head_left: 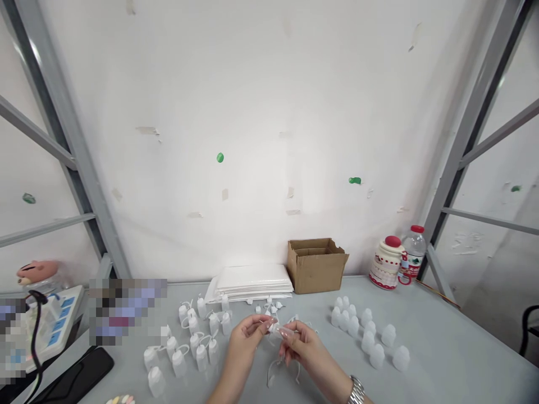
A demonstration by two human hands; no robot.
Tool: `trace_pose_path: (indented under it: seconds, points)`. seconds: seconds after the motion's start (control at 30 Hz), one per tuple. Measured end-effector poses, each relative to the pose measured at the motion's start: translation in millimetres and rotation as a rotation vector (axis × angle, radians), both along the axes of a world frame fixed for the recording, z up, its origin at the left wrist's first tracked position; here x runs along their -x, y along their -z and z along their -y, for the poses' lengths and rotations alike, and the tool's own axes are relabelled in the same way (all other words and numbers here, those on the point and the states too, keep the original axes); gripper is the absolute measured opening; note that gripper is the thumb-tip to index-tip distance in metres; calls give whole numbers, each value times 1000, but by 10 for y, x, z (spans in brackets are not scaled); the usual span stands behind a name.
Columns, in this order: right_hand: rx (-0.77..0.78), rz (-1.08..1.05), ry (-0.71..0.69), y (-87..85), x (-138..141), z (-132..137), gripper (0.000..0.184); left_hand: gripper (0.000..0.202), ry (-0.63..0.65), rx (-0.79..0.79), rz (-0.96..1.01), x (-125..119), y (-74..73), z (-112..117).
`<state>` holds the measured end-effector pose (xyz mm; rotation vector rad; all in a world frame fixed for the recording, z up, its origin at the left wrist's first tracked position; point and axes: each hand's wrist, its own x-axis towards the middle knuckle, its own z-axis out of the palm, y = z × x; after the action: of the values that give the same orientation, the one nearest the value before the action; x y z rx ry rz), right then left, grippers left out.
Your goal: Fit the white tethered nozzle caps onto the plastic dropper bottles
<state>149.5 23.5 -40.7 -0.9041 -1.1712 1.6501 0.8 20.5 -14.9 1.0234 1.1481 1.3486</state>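
Both my hands meet over the grey table (442, 348), just below the middle of the view. My left hand (245, 341) and my right hand (304, 348) pinch a small clear plastic bottle (275, 330) between their fingertips. A thin white cap strap (283, 367) hangs below the hands. On my right wrist sits a metal watch (356, 390). Several small white bottles with tethered caps (191, 342) stand left of my hands. Several capped white bottles (368, 334) stand to the right. A few loose caps (269, 307) lie just beyond the hands.
An open cardboard box (316, 264) and a stack of white bags (251, 282) stand at the wall. A mug with a red lid (386, 264) and a water bottle (414, 247) are at the back right. A black phone (78, 373) lies at the left.
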Motion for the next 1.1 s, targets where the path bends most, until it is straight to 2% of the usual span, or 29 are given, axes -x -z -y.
trace_pose_path:
  seconds: [0.33, 0.53, 0.63, 0.8, 0.93, 1.0, 1.1]
  points:
    - [-90, 67, 58, -24, 20, 2, 46, 40, 103, -46, -149, -33, 22, 0]
    - [-113, 140, 95, 81, 60, -19, 51, 47, 127, 34, -222, -16, 114, -53]
    - [-158, 193, 116, 78, 59, -12, 48, 51, 160, 87, -248, -4, 131, -53]
    - [-342, 416, 201, -20, 11, 95, 35, 46, 163, 88, -259, 15, 64, -16]
    - [-536, 599, 301, -99, -8, 209, 28, 51, 144, 121, -308, 9, 36, -1]
    - [-531, 588, 314, -111, 0, 211, 29, 56, 145, 113, -317, 5, 49, 1]
    - [-335, 464, 234, -98, 20, 143, 35, 64, 159, 91, -325, 10, 77, 5]
